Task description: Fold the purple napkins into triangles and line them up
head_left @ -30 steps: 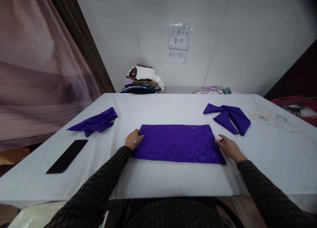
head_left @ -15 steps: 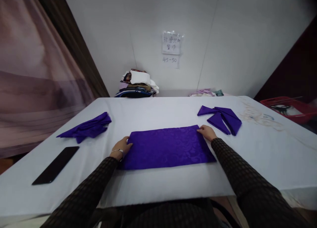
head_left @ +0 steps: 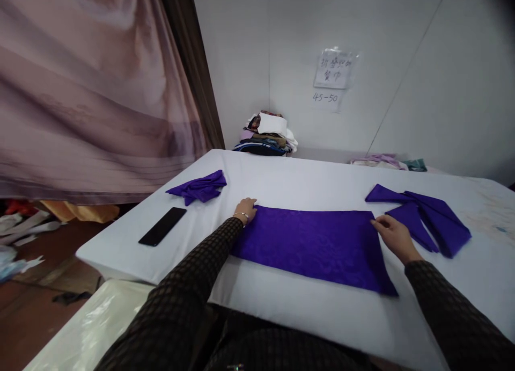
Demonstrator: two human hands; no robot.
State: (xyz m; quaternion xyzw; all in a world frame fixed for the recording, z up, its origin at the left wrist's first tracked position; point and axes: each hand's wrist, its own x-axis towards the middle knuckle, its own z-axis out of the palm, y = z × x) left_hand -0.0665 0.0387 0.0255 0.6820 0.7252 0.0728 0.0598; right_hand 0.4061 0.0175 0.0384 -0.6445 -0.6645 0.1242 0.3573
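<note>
A purple cloth (head_left: 314, 245), folded to a long rectangle, lies flat on the white table (head_left: 306, 183) in front of me. My left hand (head_left: 245, 209) rests at its far left corner, fingers curled onto the edge. At the far right corner my right hand (head_left: 393, 235) pinches the cloth's edge. Both arms wear dark checked sleeves, and a thin bracelet sits on the left wrist.
A crumpled purple cloth (head_left: 199, 187) lies at the left, a black phone (head_left: 163, 226) near the table's left edge. A folded purple napkin (head_left: 422, 215) sits at the right. Stacked clothes (head_left: 267, 132) stand against the wall. A pink curtain (head_left: 92, 86) hangs at left.
The head camera has swung left, showing more curtain and floor. My left hand moved up to the far left corner; my right hand stays at the far right corner.
</note>
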